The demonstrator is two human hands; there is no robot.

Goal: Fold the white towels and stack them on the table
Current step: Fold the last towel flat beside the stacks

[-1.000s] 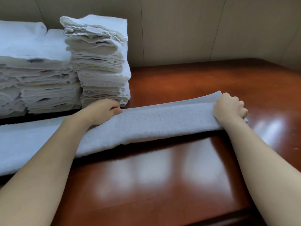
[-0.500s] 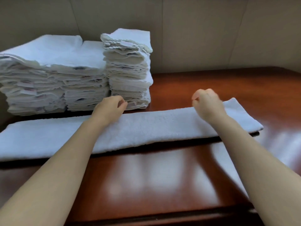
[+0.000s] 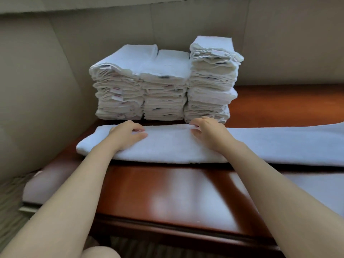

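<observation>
Head view: both hands on towel (image 3: pixel 167 146); stack (image 3: pixel 163 84) tags unreadable.

1 head view — looks forward, down, close over the table (image 3: pixel 167 192).

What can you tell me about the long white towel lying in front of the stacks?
The long towel is white, thick terry cloth, folded lengthwise into a narrow band. It lies flat across the glossy red-brown table, just in front of the folded stacks, its right end running out of view. The left hand rests on it near its rounded left end; the right hand touches its far edge, fingers curled there.
</observation>
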